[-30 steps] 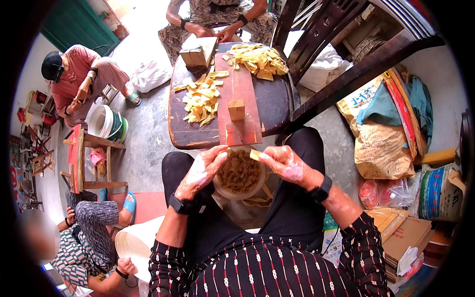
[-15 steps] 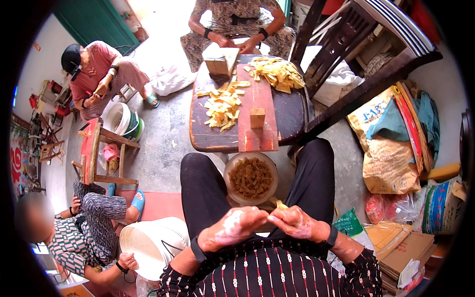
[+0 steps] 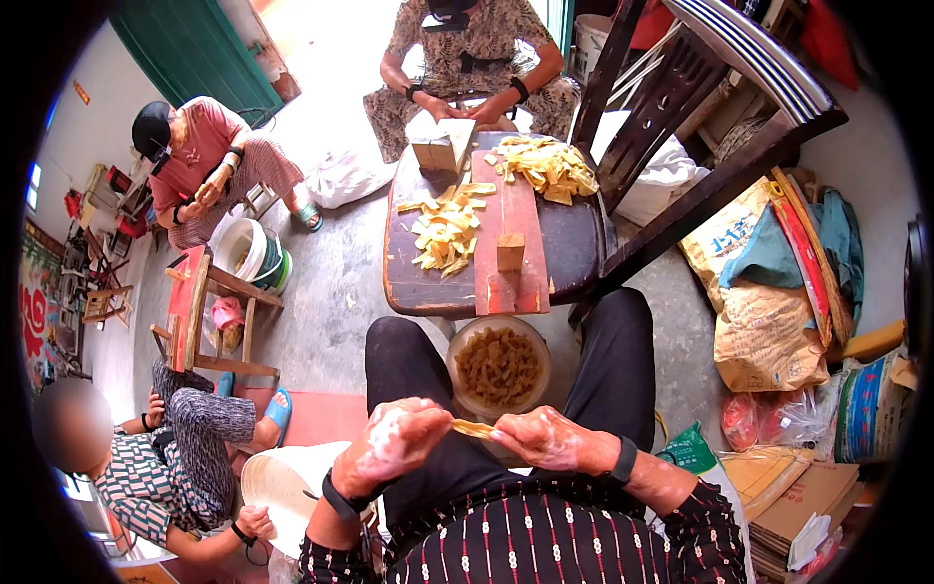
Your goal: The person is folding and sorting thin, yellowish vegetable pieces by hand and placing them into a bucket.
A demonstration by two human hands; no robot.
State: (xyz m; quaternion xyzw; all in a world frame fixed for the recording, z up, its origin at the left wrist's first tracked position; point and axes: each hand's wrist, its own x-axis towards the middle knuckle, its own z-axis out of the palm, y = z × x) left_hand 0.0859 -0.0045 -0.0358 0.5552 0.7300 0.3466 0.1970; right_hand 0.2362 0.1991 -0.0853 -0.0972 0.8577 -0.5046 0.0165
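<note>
a grey concrete floor [image 3: 341, 268] runs through this bright, crowded room. my left hand [image 3: 399, 438] and right hand [image 3: 545, 438] are each closed, fingers pinching opposite ends of a slim yellow strip [image 3: 473, 428] that spans the gap between them, above my lap. just beyond it, between my dark-trousered knees, a round bowl [image 3: 546, 375] holds brown, crinkled pieces [image 3: 498, 366]. past that, the scuffed dark wooden seat [image 3: 418, 282] of a chair bears a flat red board [image 3: 511, 200], with a squared wooden block [image 3: 511, 252] near its close end. loose flat strips lie beside the board in a left pile [image 3: 449, 232] and a tangled right pile [image 3: 547, 170]; a chunkier block [image 3: 435, 156] sits at the far left. the chair's heavy back [image 3: 773, 139] slants across my right, partly covering a pale, creased sack [image 3: 671, 177]. a co-worker [image 3: 467, 63] in patterned clothes sits facing me across the seat. leftward are a wooden stool [image 3: 185, 311] with a red top, a smooth white bucket [image 3: 243, 248] and two more seated people; rightward, a crumpled brown paper bag [image 3: 764, 336], soft teal cloth [image 3: 778, 258] and stacked flat cardboard [image 3: 803, 496].
</note>
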